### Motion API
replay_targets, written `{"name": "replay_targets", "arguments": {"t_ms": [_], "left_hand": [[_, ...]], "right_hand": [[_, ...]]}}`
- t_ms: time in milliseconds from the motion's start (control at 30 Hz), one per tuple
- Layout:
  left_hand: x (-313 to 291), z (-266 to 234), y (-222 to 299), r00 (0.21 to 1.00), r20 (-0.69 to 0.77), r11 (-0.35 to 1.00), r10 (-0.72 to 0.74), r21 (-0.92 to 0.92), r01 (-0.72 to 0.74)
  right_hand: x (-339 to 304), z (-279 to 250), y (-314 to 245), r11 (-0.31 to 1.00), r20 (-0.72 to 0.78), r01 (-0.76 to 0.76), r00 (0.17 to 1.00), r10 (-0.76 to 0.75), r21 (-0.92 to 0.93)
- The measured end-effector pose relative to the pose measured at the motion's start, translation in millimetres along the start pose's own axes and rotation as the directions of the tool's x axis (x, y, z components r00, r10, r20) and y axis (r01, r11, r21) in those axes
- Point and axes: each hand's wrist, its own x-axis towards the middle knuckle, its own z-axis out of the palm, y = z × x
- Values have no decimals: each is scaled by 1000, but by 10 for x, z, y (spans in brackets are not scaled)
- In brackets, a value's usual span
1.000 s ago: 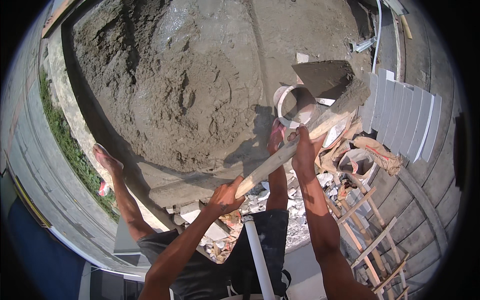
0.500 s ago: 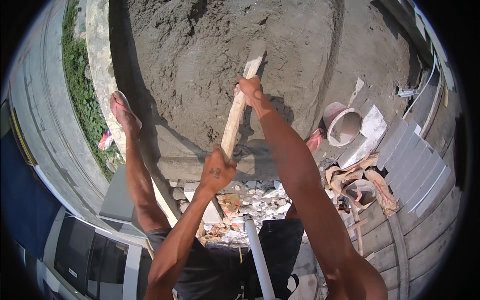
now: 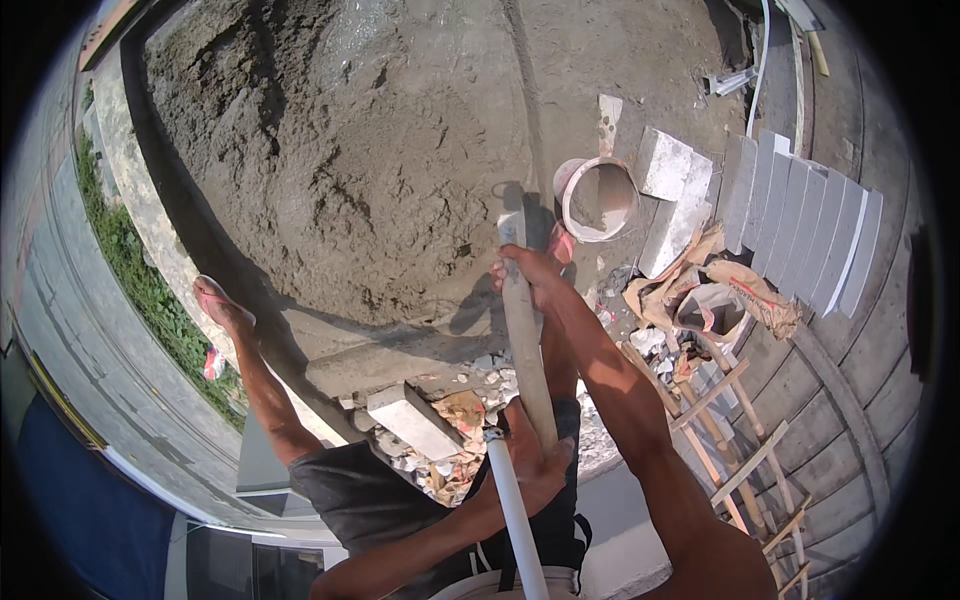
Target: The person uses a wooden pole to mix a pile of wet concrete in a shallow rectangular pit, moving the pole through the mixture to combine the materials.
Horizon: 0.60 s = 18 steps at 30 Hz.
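Observation:
A long wooden board [image 3: 524, 335], grey with mortar on the face I see, lies along the line of my body. My right hand [image 3: 533, 275] is closed round it near its far end. My left hand [image 3: 535, 462] grips its near end, close to my lap. Beyond and to the left spreads wet grey mortar [image 3: 370, 190], rough and lumpy at the left and flatter towards the right. The board's far tip is beside the right edge of this rough patch; whether it touches the mortar I cannot tell.
A mortar-smeared bucket [image 3: 600, 233] stands right of the board, by white blocks [image 3: 670, 200], torn paper sacks [image 3: 750, 295] and grey panels [image 3: 810, 225]. A wooden ladder [image 3: 750, 465] lies lower right. My left foot rests on a concrete ledge [image 3: 150, 215]. A white pole [image 3: 515, 520] rises before me.
Both hands have drawn the board back from the mortar towards my body. It now stands more upright in view, showing a greyer face. The view has shifted to the right.

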Motion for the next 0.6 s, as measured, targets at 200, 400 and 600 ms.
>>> {"name": "replay_targets", "arguments": {"t_ms": [200, 400, 600], "left_hand": [[-246, 502, 255, 971, 227, 899, 79, 405, -168], [678, -2, -199, 962, 148, 480, 231, 842, -244], [1876, -597, -517, 970, 25, 253, 241, 963, -87]], "right_hand": [[-1172, -1311, -224, 911, -73, 361, 933, -353, 200], [-1082, -1733, -191, 685, -360, 710, 689, -629, 162], [-452, -1740, -193, 523, -456, 838, 530, -715, 154]]}}
